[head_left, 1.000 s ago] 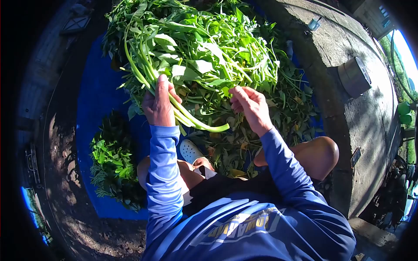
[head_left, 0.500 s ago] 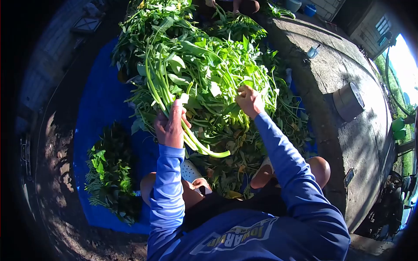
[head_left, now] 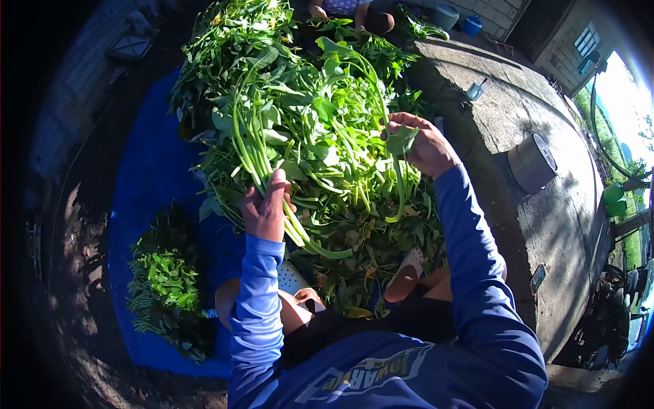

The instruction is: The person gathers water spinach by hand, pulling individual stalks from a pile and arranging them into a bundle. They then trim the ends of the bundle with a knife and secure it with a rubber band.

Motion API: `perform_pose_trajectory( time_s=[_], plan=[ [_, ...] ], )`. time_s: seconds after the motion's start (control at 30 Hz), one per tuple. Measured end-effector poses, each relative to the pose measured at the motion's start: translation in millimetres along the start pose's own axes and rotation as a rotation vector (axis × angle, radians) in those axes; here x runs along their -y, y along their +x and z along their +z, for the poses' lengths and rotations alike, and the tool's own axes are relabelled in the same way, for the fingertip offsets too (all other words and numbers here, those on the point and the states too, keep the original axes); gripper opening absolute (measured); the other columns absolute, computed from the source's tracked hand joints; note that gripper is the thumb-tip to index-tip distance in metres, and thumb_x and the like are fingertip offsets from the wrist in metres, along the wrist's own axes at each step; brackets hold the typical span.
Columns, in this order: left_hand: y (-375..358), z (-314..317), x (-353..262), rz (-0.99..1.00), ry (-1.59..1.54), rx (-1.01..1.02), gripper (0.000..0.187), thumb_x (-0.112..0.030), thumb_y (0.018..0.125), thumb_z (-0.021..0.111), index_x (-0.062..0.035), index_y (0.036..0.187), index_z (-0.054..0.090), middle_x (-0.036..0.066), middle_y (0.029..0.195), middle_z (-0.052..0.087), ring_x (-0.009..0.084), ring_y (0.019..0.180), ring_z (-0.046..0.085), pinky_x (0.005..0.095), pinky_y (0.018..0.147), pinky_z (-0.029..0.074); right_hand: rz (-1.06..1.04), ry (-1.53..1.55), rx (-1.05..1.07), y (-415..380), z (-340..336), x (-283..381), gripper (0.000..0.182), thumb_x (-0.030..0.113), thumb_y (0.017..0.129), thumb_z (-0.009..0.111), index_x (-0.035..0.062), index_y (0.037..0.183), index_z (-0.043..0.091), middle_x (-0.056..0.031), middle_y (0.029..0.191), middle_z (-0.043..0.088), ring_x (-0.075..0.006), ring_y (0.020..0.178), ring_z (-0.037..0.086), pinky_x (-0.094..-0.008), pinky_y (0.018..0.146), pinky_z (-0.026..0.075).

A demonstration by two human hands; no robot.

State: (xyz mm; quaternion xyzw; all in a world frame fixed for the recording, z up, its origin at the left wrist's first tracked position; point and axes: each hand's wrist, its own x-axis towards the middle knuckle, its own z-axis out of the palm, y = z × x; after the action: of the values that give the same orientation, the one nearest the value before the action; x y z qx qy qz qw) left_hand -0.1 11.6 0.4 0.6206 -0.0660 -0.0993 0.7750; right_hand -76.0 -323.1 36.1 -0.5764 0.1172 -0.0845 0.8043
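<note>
My left hand (head_left: 267,206) is closed round a bunch of long green stems (head_left: 255,146), whose cut ends stick out below it to the right. Between the fingers of my right hand (head_left: 424,144) is a single leafy stem (head_left: 399,184), its top arching up to the left and its lower end hanging down. Beyond and under both hands lies a large heap of leafy greens (head_left: 327,102). Darker loose leaves (head_left: 368,252) cover the ground in front of my feet.
A smaller pile of greens (head_left: 174,279) lies on the blue tarp (head_left: 146,157) at left. Another person's hands (head_left: 318,12) show beyond the heap. On the concrete ledge (head_left: 504,129) at right are a metal container (head_left: 533,163) and a cup (head_left: 475,91).
My right hand has moved up and to the right, lifting a leafy stem out of the heap. The left hand still grips its bunch. The view has shifted slightly.
</note>
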Motion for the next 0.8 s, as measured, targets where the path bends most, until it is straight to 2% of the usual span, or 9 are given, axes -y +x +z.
perform_pose_trajectory(
  time_s=[0.1, 0.2, 0.23, 0.37, 0.5, 0.57, 0.6, 0.73, 0.8],
  plan=[
    [2, -8, 25, -0.023, -0.013, 0.053, 0.023, -0.024, 0.098, 0.076, -0.0031, 0.105, 0.072, 0.004, 0.092, 0.073, 0.0085, 0.073, 0.066, 0.0255, 0.057, 0.053, -0.02, 0.027, 0.009, -8, 2, -4, 0.028, 0.015, 0.099, 0.074, 0.0035, 0.123, 0.068, -0.0012, 0.099, 0.07, -0.0122, 0.086, 0.07, -0.0328, 0.076, 0.061],
    [5, 2, 43, 0.327, 0.061, 0.041, 0.02, -0.019, 0.099, 0.075, -0.0022, 0.107, 0.072, 0.001, 0.094, 0.074, 0.0064, 0.073, 0.062, 0.0269, 0.062, 0.053, -0.076, -0.026, -0.083, -25, 22, -15, 0.027, 0.019, 0.1, 0.073, 0.0049, 0.122, 0.069, 0.0004, 0.098, 0.072, -0.0088, 0.08, 0.069, -0.0284, 0.067, 0.059],
    [1, 1, 33, 0.136, 0.091, 0.136, 0.02, -0.023, 0.098, 0.077, -0.004, 0.104, 0.073, -0.001, 0.088, 0.071, 0.0054, 0.069, 0.059, 0.0268, 0.065, 0.05, -0.038, -0.064, -0.092, -32, 30, -18, 0.026, 0.019, 0.099, 0.073, 0.006, 0.121, 0.07, 0.0004, 0.099, 0.073, -0.0082, 0.08, 0.069, -0.0269, 0.066, 0.058],
    [-13, 40, 41, -0.099, -0.093, 0.188, 0.023, -0.031, 0.098, 0.078, -0.0073, 0.1, 0.076, -0.004, 0.084, 0.069, 0.0044, 0.068, 0.056, 0.0249, 0.064, 0.046, 0.067, -0.014, 0.009, -51, 76, -48, 0.027, 0.02, 0.099, 0.072, 0.0054, 0.122, 0.073, -0.0014, 0.101, 0.075, -0.0113, 0.087, 0.072, -0.0279, 0.071, 0.058],
    [-9, 43, 45, 0.069, 0.145, 0.192, 0.029, -0.032, 0.096, 0.08, -0.0075, 0.111, 0.075, -0.001, 0.098, 0.073, 0.0088, 0.081, 0.062, 0.0266, 0.075, 0.05, -0.083, -0.346, 0.087, -60, 107, -81, 0.04, 0.02, 0.102, 0.068, 0.0017, 0.137, 0.067, -0.0071, 0.119, 0.072, -0.0141, 0.107, 0.068, -0.0289, 0.083, 0.056],
    [-20, 47, 46, -0.035, -0.142, 0.134, 0.034, -0.027, 0.092, 0.085, -0.0084, 0.117, 0.072, 0.001, 0.107, 0.074, 0.012, 0.086, 0.067, 0.0286, 0.081, 0.053, 0.069, -0.209, 0.06, -69, 107, -79, 0.04, 0.019, 0.102, 0.066, 0.0019, 0.139, 0.065, -0.0084, 0.119, 0.071, -0.0162, 0.106, 0.069, -0.0307, 0.085, 0.057],
    [-11, 41, 60, -0.042, -0.185, 0.172, 0.038, -0.023, 0.088, 0.088, -0.008, 0.118, 0.071, 0.002, 0.111, 0.074, 0.0132, 0.092, 0.069, 0.0296, 0.085, 0.055, -0.024, -0.203, 0.002, -72, 103, -82, 0.042, 0.017, 0.101, 0.066, 0.0034, 0.141, 0.064, -0.0095, 0.119, 0.071, -0.0171, 0.105, 0.069, -0.0316, 0.087, 0.058],
    [-5, 34, 82, 0.075, -0.042, 0.045, 0.038, -0.028, 0.087, 0.089, -0.0047, 0.112, 0.073, 0.003, 0.106, 0.075, 0.012, 0.093, 0.068, 0.0301, 0.083, 0.054, 0.021, -0.392, 0.159, -108, 97, -63, 0.048, 0.024, 0.095, 0.071, -0.001, 0.135, 0.065, -0.0145, 0.125, 0.072, -0.0223, 0.114, 0.069, -0.0372, 0.097, 0.057],
    [11, 1, 106, 0.16, 0.493, 0.291, 0.05, -0.033, 0.095, 0.073, -0.0059, 0.134, 0.058, 0.002, 0.124, 0.068, 0.0146, 0.114, 0.059, 0.0343, 0.103, 0.035, 0.013, -0.738, 0.136, -128, 108, -79, 0.053, 0.033, 0.094, 0.075, -0.0012, 0.134, 0.066, -0.0169, 0.12, 0.073, -0.024, 0.11, 0.071, -0.0363, 0.094, 0.057]
  ],
)
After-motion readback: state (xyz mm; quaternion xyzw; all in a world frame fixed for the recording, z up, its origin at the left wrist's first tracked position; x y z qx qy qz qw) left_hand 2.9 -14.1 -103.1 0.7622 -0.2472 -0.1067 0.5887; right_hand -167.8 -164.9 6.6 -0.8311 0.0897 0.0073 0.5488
